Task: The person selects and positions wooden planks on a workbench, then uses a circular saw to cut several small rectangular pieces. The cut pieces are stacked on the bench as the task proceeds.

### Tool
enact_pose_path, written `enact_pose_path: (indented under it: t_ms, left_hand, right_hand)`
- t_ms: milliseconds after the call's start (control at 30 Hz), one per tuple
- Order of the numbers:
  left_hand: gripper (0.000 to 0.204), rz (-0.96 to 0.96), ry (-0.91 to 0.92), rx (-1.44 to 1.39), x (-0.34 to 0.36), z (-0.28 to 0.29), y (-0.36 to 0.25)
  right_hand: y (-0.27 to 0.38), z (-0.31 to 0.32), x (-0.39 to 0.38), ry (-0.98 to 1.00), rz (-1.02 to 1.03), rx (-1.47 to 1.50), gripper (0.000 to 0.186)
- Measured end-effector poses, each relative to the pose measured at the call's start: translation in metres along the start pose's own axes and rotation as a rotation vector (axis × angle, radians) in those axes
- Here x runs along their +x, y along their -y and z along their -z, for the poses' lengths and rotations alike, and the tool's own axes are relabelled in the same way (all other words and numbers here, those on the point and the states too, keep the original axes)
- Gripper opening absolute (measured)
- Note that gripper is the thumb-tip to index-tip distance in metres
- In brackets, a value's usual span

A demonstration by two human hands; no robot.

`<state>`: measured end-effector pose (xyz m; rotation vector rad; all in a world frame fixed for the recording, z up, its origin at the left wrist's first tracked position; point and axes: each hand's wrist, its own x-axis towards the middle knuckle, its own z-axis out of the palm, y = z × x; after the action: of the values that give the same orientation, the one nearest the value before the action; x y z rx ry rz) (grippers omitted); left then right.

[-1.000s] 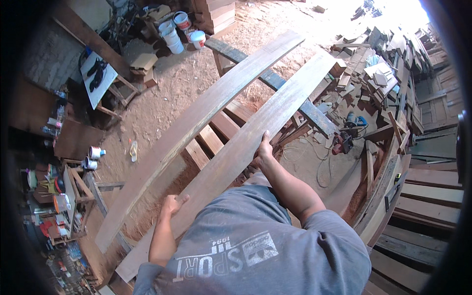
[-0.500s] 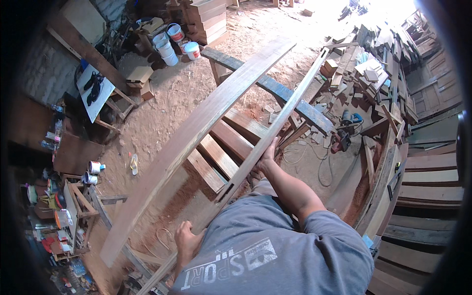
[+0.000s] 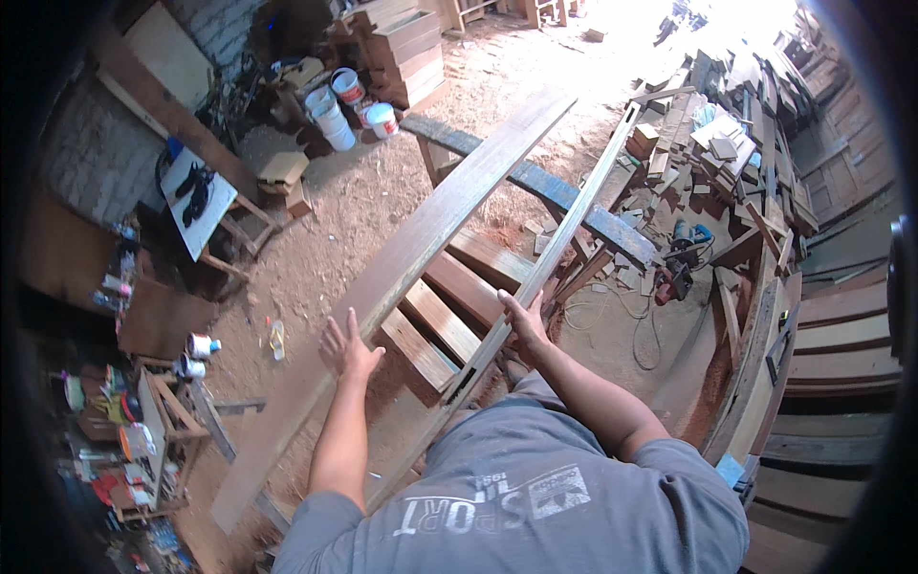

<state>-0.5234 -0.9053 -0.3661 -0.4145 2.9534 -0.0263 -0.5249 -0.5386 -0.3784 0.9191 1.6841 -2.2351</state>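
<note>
My left hand is over the near edge of a wide, curved-looking wooden plank, fingers spread and gripping nothing. A narrow slotted wooden rail lies nearer to me, roughly parallel to the plank. My right hand holds this rail near its middle, thumb over the top and the other fingers mostly hidden along its right side. One dark slot shows close to my body, and another opening is near the far end. Both timbers rest across a dark trestle beam.
Several thick boards lie below, between plank and rail. A corded power tool sits on the ground at right, beside heaped offcuts. White buckets stand at the back left. A cluttered wooden stand is at left.
My left hand has left the near end of the rail and moved up and forward to the wide plank, its fingers spreading. The right hand stays at the rail, its thumb now over the top.
</note>
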Motion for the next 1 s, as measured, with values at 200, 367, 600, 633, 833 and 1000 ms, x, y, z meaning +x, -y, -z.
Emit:
enact_pose_path:
  t_ms: [200,367,600,633,833,1000]
  left_hand:
    - [0.121,-0.047,0.017,0.114,0.053,-0.032,-0.003]
    - [0.124,-0.123,0.121,0.004,0.057,-0.024,0.005]
    - [0.114,-0.237,0.7,-0.558,0.037,0.035,0.021]
    - [0.102,-0.364,0.616,-0.513,0.033,0.034,0.019]
    - [0.083,-0.174,0.885,-0.685,0.005,0.012,0.02]
    - [0.081,-0.227,1.01,-0.591,-0.012,0.02,0.001]
  right_hand:
    - [0.009,-0.002,-0.009,0.017,0.09,0.061,0.112]
    - [-0.023,0.007,0.02,0.032,0.189,0.052,0.124]
    - [-0.023,0.007,0.018,0.048,0.225,0.042,0.123]
    - [-0.019,0.009,0.015,0.055,0.214,0.046,0.123]
    - [-0.001,0.011,0.003,0.125,0.167,0.024,0.135]
    - [-0.008,0.011,0.011,0.114,0.16,0.02,0.132]
